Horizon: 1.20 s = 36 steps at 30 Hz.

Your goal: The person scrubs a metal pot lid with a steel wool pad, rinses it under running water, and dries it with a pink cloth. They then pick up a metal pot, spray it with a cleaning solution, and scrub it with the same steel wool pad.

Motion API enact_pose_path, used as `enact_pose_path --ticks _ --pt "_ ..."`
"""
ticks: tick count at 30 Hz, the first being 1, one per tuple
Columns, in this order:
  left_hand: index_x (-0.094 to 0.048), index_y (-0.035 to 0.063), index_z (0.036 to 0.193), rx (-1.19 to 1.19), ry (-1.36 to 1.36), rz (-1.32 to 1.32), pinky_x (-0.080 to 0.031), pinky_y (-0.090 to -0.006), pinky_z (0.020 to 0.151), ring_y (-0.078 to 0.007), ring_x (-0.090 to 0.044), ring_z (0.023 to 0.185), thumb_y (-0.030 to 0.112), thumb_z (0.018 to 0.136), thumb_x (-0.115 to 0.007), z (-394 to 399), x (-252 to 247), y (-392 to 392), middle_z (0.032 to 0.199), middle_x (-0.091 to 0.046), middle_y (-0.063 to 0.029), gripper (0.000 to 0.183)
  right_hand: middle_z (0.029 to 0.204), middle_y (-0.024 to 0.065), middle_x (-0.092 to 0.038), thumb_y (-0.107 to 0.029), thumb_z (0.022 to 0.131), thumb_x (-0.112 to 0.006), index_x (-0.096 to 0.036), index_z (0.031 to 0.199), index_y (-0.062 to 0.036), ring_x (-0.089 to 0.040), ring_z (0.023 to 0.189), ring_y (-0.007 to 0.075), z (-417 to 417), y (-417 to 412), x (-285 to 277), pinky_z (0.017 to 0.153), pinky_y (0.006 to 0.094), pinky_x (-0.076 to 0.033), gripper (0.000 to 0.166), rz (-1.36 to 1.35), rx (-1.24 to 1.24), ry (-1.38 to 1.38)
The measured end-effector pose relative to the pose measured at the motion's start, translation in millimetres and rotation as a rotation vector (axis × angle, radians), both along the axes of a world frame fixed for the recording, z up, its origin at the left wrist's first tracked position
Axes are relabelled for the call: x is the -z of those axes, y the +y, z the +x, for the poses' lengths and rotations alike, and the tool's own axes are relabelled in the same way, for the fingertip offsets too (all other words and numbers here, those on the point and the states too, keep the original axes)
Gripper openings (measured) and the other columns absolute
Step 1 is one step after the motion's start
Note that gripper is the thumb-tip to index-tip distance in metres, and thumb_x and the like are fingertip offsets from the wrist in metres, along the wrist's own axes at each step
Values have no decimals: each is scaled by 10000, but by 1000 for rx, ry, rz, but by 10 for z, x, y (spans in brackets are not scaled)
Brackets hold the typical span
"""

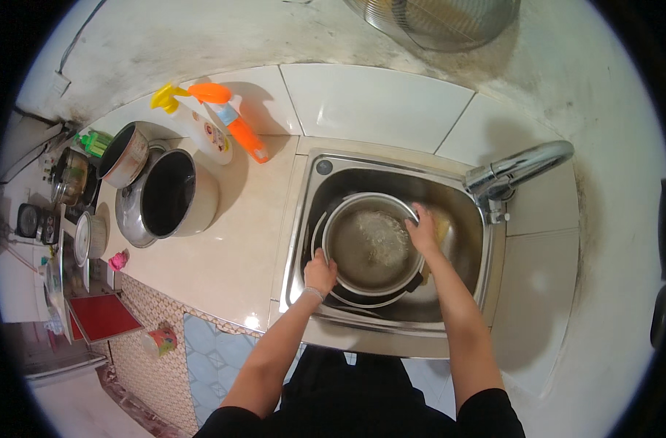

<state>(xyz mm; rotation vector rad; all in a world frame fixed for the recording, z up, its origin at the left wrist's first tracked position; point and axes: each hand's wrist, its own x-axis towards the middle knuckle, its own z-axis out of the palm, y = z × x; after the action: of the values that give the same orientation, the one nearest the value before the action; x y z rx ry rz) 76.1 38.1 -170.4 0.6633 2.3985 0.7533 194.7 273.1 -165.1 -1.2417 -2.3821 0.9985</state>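
Note:
A round steel pot (349, 268) with cloudy, bubbly water in it stands in the stainless-steel sink (302, 230). My left hand (320, 272) grips its rim at the lower left, and my right hand (422, 230) holds the rim at the upper right. Beneath this pot is a wider vessel (365, 301) whose rim and dark handle show; its inside is mostly hidden. Something yellow (443, 224), perhaps a sponge or cloth, lies partly behind my right hand. The chrome faucet (524, 167) rises at the sink's back right corner, and no water is seen running from it.
Left on the counter (245, 241) are a large pot (204, 197), a smaller pot (133, 167) on a metal lid (130, 219), a white spray bottle (204, 134) and an orange one (245, 134). A pink scrubber or cloth (118, 260) lies near the counter's edge.

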Motion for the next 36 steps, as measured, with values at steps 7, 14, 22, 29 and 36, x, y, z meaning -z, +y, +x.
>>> enact_pose_path --ticks 7,14,22,29,36 --pt "-371 -23 1047 -13 110 90 -456 -440 630 -398 -565 683 77 725 -520 5 -572 425 702 -571 -246 368 832 145 -578 -322 744 -599 -580 942 -48 -535 837 301 437 -880 -519 806 384 -372 339 -359 -590 -13" --pt "-441 51 1095 111 195 98 -460 -433 635 -382 -564 669 254 823 -499 -326 -588 376 690 -588 -184 344 613 116 -548 -287 726 -617 -542 634 -46 -505 587 298 434 -1110 -150 576 390 -371 269 173 -389 249" --pt "-384 107 1232 284 389 242 -334 -407 877 -290 -411 1099 257 831 -485 -380 -433 318 1238 -387 -129 440 571 203 -491 -444 728 -608 -563 658 33 -461 502 295 322 -254 -309 510 362 -388 484 -277 -348 -10" --pt "-428 56 1161 516 437 363 -336 -385 864 -279 -446 1046 277 822 -504 -433 -561 612 1156 -450 -130 412 471 167 -395 -424 735 -620 -533 584 55 -367 434 183 148 150 -163 449 356 -333 510 -367 -492 -53" --pt "-567 27 801 727 246 142 -430 -414 655 -365 -541 732 396 833 -457 -796 -444 1143 756 -574 -185 387 753 97 -601 -366 716 -650 -608 849 1 -547 702 168 14 305 -155 645 292 -423 393 -430 -270 86"
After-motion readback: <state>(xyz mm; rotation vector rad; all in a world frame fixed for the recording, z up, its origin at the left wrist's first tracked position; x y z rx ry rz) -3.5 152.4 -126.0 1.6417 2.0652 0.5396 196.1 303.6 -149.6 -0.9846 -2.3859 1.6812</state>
